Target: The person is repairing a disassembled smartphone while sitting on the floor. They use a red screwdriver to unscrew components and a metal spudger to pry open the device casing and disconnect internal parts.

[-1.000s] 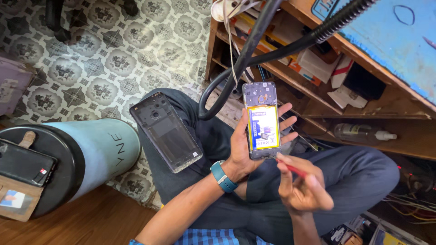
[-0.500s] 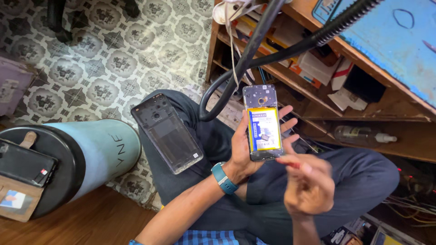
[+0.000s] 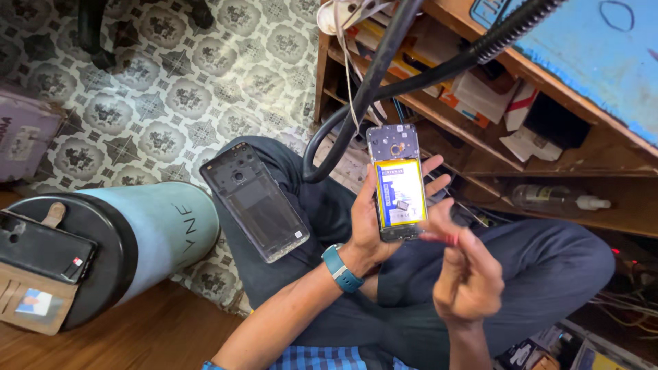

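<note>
My left hand (image 3: 373,219) holds an opened phone (image 3: 396,181) upright, its back off, with a yellow battery and bare circuit board showing. A blue watch (image 3: 340,268) is on that wrist. My right hand (image 3: 462,274) hovers just right of and below the phone, fingers pinched on a thin red-tipped tool (image 3: 442,238), blurred by motion. The phone's dark back cover (image 3: 253,200) lies on my knee to the left, inner side up.
A pale blue cylinder (image 3: 137,240) lies at left with a black phone (image 3: 41,250) and a brown wallet case (image 3: 31,301) on its dark end. A black flexible arm (image 3: 370,89) hangs overhead. Wooden shelves (image 3: 480,137) with boxes and a clear bottle (image 3: 555,199) stand at right.
My right hand has shifted down and right, away from the phone's face, with the red-tipped tool still pinched. The left hand keeps the phone almost still.
</note>
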